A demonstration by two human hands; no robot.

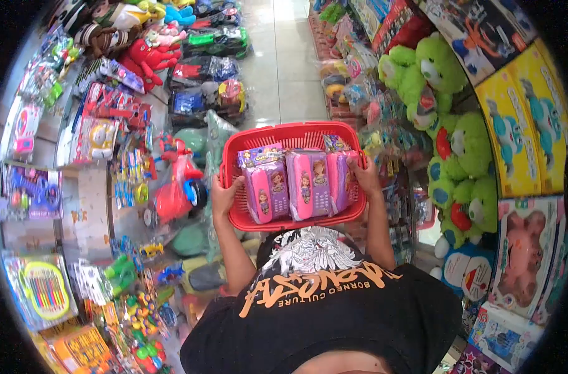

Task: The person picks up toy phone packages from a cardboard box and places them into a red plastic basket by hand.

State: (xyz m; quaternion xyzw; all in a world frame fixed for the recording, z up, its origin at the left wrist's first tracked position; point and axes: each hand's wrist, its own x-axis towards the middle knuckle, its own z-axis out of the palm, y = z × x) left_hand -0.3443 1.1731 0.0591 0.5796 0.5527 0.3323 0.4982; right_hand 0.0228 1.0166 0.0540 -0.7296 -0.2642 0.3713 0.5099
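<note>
A red plastic basket with slotted sides is held in front of my black shirt. On its left side my left hand is closed around the rim, thumb over the edge. My right hand grips the opposite rim, its thumb reaching inside beside the packs. Inside the basket stand pink-and-purple toy phones in clear wrap: one pack at left, another pack in the middle, and more at right, partly overlapped. The fingers under the rim are hidden.
A tiled aisle runs ahead between toy shelves. Bagged toy vehicles and a red ride-on toy crowd the left. Green teddy bears and yellow boxes line the right.
</note>
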